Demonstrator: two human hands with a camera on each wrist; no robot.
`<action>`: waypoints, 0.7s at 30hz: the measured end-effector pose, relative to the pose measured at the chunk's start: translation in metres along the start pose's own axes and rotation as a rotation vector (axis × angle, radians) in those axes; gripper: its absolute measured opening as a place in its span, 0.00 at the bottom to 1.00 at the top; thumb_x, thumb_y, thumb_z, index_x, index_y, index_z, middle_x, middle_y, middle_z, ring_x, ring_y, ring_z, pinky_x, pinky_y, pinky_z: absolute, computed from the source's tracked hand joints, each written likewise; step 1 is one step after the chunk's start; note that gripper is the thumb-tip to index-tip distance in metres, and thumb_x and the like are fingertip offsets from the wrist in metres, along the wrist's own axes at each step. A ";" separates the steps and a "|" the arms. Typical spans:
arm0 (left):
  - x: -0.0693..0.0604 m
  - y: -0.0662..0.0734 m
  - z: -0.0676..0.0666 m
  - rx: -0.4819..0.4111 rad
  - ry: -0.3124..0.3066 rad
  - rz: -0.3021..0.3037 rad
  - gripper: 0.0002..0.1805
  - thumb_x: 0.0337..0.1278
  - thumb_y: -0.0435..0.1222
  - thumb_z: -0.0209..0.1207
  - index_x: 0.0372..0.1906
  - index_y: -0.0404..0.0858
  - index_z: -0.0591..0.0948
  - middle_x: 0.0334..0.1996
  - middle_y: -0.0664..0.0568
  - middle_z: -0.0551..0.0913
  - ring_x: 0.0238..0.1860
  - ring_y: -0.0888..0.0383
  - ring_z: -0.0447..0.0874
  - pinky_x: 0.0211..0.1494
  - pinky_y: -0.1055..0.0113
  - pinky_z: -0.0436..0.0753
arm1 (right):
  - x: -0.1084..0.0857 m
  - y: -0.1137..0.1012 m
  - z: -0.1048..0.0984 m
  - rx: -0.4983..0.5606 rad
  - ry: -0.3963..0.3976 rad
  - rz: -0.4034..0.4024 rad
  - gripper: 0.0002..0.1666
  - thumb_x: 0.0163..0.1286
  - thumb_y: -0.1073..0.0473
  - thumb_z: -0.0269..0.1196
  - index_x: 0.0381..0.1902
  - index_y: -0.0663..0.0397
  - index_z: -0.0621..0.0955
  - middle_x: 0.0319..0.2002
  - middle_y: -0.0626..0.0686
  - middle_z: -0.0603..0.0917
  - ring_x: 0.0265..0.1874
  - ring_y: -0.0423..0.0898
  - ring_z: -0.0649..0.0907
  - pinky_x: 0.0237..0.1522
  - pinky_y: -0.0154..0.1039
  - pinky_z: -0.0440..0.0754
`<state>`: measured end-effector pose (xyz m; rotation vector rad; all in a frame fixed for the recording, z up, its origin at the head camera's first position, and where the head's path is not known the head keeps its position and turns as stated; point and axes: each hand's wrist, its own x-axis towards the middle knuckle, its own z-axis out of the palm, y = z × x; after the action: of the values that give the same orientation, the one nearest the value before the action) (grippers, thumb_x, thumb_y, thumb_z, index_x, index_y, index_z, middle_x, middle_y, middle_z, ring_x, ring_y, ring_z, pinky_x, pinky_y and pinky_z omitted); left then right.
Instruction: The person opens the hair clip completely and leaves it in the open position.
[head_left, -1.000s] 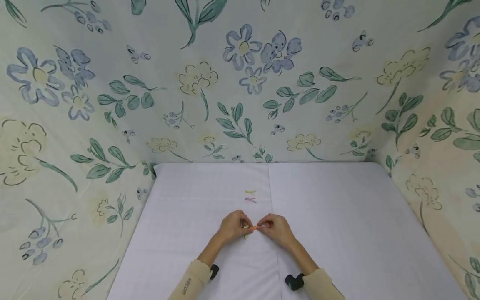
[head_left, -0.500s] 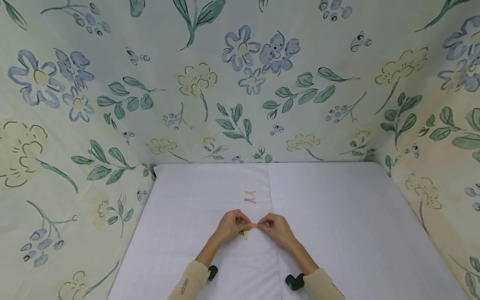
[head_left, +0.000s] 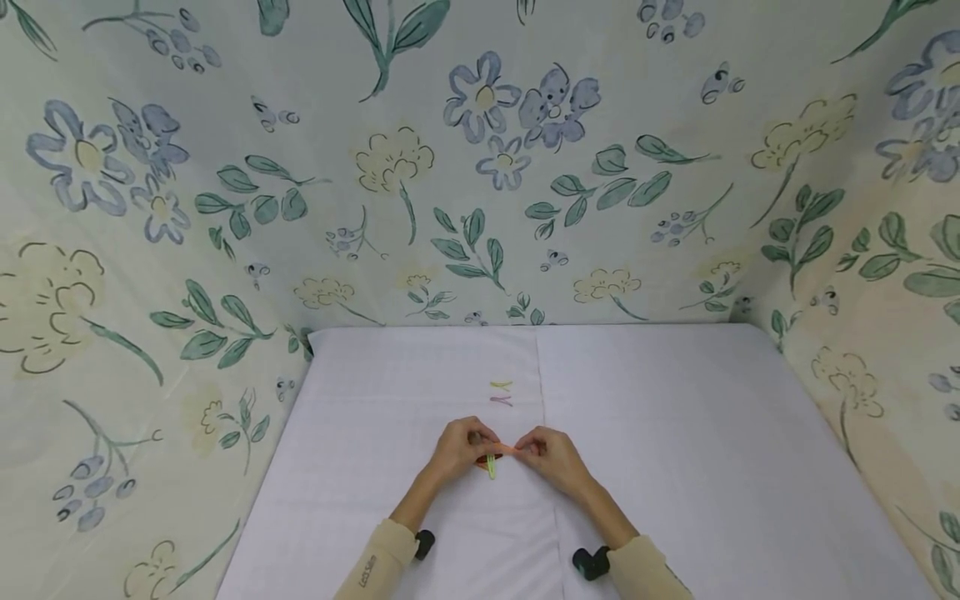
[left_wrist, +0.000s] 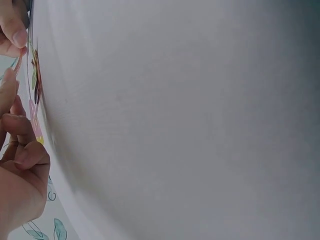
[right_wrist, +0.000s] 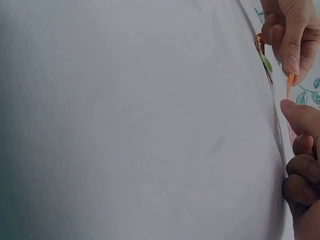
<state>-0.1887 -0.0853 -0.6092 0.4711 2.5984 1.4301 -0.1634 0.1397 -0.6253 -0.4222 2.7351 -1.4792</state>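
Note:
The left hand (head_left: 456,451) and right hand (head_left: 555,457) pinch the two ends of a small orange clip (head_left: 508,450) between thumb and forefinger; the right wrist view shows this orange clip (right_wrist: 290,86) as a thin strip between both thumbs. Beneath the left fingers lie a yellow-green clip (head_left: 491,467) and some red and orange pieces (head_left: 482,462), partly hidden by that hand. Farther back on the white cloth, a yellow clip (head_left: 501,386) and a pink clip (head_left: 501,401) lie one behind the other, each spread in a V.
White cloth (head_left: 660,417) covers the table, with a crease running front to back just right of the clips. Floral fabric (head_left: 480,250) hangs behind the table and at both sides. Dark wrist cameras (head_left: 591,564) sit at both beige sleeves.
The left hand has shifted slightly back and left, and more of the yellow-green clip and red pieces beneath it shows. The right hand has hardly moved; both still pinch the orange clip.

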 end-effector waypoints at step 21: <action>0.011 -0.002 -0.013 -0.093 0.099 0.060 0.04 0.53 0.34 0.75 0.35 0.39 0.92 0.30 0.49 0.89 0.24 0.66 0.73 0.29 0.74 0.73 | 0.017 -0.008 0.006 0.014 0.134 -0.071 0.04 0.64 0.59 0.75 0.35 0.52 0.89 0.22 0.42 0.74 0.22 0.33 0.70 0.25 0.28 0.68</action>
<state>-0.2026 -0.0933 -0.6039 0.4817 2.5988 1.6254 -0.1771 0.1268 -0.6193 -0.4399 2.8372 -1.5980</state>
